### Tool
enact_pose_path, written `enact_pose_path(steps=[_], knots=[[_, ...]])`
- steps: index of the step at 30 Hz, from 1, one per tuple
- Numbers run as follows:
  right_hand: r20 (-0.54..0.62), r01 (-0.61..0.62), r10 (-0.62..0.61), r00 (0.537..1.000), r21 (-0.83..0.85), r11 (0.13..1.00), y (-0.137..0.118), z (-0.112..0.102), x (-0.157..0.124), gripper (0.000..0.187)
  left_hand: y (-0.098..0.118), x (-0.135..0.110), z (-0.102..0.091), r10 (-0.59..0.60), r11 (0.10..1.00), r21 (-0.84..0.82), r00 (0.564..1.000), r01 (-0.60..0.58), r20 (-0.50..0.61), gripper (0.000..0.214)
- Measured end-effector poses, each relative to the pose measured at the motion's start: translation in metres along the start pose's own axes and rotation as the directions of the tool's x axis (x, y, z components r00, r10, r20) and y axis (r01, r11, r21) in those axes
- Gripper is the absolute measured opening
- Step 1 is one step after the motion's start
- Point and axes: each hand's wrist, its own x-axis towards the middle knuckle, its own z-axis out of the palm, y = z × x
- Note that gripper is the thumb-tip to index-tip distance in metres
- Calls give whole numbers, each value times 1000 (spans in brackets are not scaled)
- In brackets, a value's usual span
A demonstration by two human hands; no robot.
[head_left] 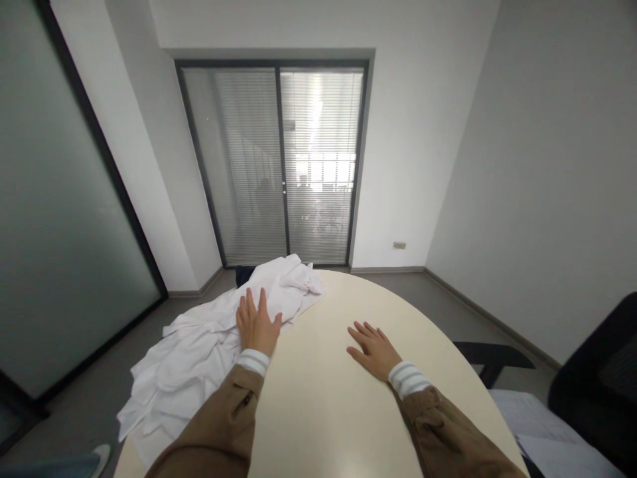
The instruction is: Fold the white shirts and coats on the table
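Note:
A heap of crumpled white cloth [194,358] covers the left side of the round cream table [328,411]. On the cloth's right part lies my left hand [257,324], palm down with its fingers spread. To the right, my right hand [374,350] is over the bare tabletop, fingers stretched out and nothing in them. Whether its palm touches the surface I cannot tell. The kind of white cloth does not show, since it is bunched up in folds.
A black office chair [600,385] stands at the right, with white papers or cloth [552,431] on its seat. Something dark [243,275] shows behind the heap. Glass panels with blinds [318,166] lie beyond the table; a frosted glass partition [60,219] is at the left.

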Motion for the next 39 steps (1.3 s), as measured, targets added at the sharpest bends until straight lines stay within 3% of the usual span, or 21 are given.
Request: enact_pose_path(steps=[4,6,10,14,21,24,26,31,34,35,39], knots=[[-7,5,-5,1000,6,1000,1,1,1,67,-21,8,1,23,997,71,988,-34,153,32],[-17,7,-7,1000,9,1000,1,2,1,66,-19,10,-3,22,998,54,982,-33,187,28],[-46,15,-14,999,20,1000,3,4,2,64,5,12,-20,27,1000,-20,969,-22,247,30],[-94,56,-53,994,36,998,4,4,1,58,33,1,-26,114,986,-158,919,-57,377,27],[-250,327,-285,925,144,934,-39,-2,-4,76,71,-42,-22,309,902,-426,793,-70,525,28],[-252,329,-280,926,182,927,-53,-3,-3,50,82,-52,-27,415,846,-521,751,-111,513,30],[-271,278,-211,939,238,931,-53,-2,-2,34,84,-54,-31,439,837,-530,744,-135,504,32],[-347,126,71,935,514,849,-40,4,4,34,62,-40,-28,308,943,-291,754,-162,579,44],[-417,109,217,883,630,769,-28,9,11,35,35,-24,-16,140,989,-124,747,-77,649,53],[-436,108,271,858,670,735,-23,11,13,35,25,-19,-12,92,994,-98,763,-37,640,53],[-414,113,516,750,848,517,3,13,23,38,-9,-1,-3,25,994,-99,788,45,616,44]])
